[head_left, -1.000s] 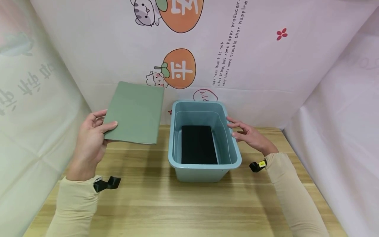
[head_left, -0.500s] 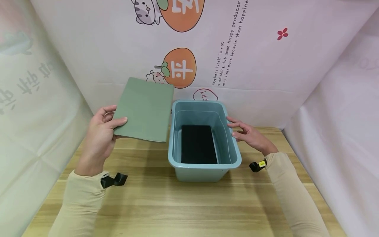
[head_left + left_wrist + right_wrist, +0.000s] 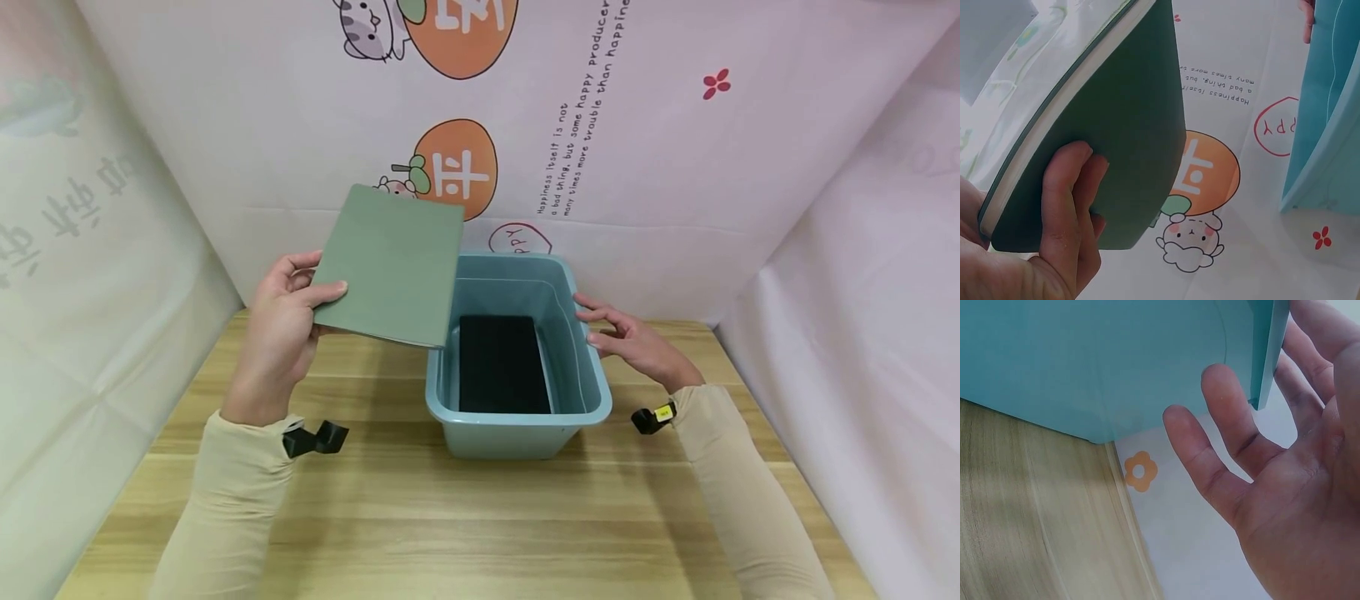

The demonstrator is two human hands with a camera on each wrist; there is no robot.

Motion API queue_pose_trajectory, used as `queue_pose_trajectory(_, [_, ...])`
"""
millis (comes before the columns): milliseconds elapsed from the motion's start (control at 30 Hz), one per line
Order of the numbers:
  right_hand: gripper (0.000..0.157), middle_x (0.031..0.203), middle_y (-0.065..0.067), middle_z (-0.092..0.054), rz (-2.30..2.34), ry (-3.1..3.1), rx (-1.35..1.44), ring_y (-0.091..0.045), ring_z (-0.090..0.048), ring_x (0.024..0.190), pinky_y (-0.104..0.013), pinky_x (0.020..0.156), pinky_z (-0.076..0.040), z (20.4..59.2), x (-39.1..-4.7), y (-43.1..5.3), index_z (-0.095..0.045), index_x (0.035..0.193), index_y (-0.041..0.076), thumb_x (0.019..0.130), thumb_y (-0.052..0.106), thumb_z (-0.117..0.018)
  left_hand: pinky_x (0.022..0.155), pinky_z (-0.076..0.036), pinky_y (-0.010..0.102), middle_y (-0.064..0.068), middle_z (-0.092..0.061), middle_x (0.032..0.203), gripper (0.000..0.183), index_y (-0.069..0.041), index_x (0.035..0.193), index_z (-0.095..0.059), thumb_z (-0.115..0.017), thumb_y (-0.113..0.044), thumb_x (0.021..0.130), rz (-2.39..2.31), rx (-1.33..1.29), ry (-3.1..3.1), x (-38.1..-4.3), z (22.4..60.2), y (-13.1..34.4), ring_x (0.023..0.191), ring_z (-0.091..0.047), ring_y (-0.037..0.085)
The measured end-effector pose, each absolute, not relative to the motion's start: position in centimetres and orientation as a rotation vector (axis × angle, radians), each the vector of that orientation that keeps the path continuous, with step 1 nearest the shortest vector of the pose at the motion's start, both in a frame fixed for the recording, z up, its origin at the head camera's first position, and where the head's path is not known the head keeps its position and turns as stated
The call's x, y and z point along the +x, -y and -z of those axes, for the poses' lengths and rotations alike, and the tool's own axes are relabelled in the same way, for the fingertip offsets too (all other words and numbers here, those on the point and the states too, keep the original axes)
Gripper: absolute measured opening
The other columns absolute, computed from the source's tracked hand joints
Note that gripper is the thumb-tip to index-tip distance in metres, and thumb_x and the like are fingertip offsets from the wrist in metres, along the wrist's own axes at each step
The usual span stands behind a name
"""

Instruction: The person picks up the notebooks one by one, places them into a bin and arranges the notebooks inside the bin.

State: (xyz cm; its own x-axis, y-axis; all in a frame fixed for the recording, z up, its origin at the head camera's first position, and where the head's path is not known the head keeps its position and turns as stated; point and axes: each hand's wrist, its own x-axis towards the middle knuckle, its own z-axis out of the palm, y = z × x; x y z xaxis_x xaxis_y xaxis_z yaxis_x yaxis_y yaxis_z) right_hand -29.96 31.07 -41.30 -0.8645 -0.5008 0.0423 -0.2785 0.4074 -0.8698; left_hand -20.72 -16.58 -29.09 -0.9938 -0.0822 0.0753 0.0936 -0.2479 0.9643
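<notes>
My left hand (image 3: 279, 346) grips a green notebook (image 3: 392, 265) by its near left corner, thumb on top and fingers curled beneath. In the left wrist view the pale page edges of the notebook (image 3: 1129, 125) show between its covers. Raised and tilted, it overlaps the left back corner of a blue plastic bin (image 3: 517, 419) in the head view. A flat black rectangular thing (image 3: 502, 367) lies on the bin's floor. At the bin's right rim my right hand (image 3: 637, 346) rests with relaxed, spread fingers, several of them stretched beside the outer wall (image 3: 1116, 362) in the right wrist view.
The bin stands on a wood-grain table (image 3: 450, 533). Behind it rises a white printed sheet (image 3: 637, 167), with pale sheets along the left (image 3: 90, 333) and right (image 3: 840, 333) sides. Black devices are strapped at the left wrist (image 3: 315, 437) and right wrist (image 3: 651, 419).
My left hand has carried the notebook rightward and slightly back, from beside the bin to overlapping its left side. The right hand and the bin have stayed in place.
</notes>
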Motion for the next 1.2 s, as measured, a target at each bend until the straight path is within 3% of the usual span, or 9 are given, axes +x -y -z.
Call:
queue_pose_trajectory(467, [0.041, 0.171, 0.013, -0.022, 1.455, -2.438, -0.671, -0.036, -0.036, 0.151, -0.028, 0.093, -0.057, 40.9, -30.1, -30.7, -0.053, 0.146, 0.016, 0.106, 0.023, -0.057, 0.062, -0.060, 0.021, 0.005, -0.048, 0.109, 0.028, -0.012, 0.118, -0.051, -0.057, 0.005, 0.098, 2.394, 0.031, 1.822, -22.3, 29.1, 15.0, 0.078, -0.070, 0.012])
queue_pose_trajectory(633, [0.041, 0.169, 0.016, -0.024, 1.453, -2.444, -0.641, -0.030, -0.041, 0.149, -0.028, 0.094, -0.057, 41.0, -29.9, -30.8, -0.054, 0.145, 0.019, 0.105, 0.026, -0.059, 0.058, -0.058, 0.019, 0.006, -0.047, 0.104, 0.027, -0.011, 0.117, -0.054, -0.058, 0.005, 0.097, 2.403, 0.049, 1.812, -22.8, 29.2, 14.4, 0.068, -0.068, 0.010])
queue_pose_trajectory(867, [0.042, 0.168, 0.018, -0.025, 1.456, -2.444, -0.628, -0.012, -0.051, 0.139, -0.029, 0.096, -0.056, 41.0, -29.7, -30.8, -0.055, 0.145, 0.022, 0.104, 0.028, -0.061, 0.055, -0.058, 0.020, 0.007, -0.048, 0.101, 0.025, -0.009, 0.115, -0.056, -0.057, 0.006, 0.095, 2.401, 0.063, 1.788, -23.3, 29.1, 13.5, 0.065, -0.068, 0.011])
queue_pose_trajectory(1200, [0.043, 0.169, 0.017, -0.025, 1.461, -2.433, -0.628, -0.007, -0.054, 0.136, -0.029, 0.095, -0.057, 41.0, -29.8, -30.8, -0.054, 0.147, 0.021, 0.104, 0.027, -0.060, 0.059, -0.060, 0.023, 0.006, -0.049, 0.100, 0.025, -0.009, 0.114, -0.057, -0.057, 0.006, 0.094, 2.390, 0.071, 1.791, -24.1, 28.9, 12.2, 0.069, -0.068, 0.012])
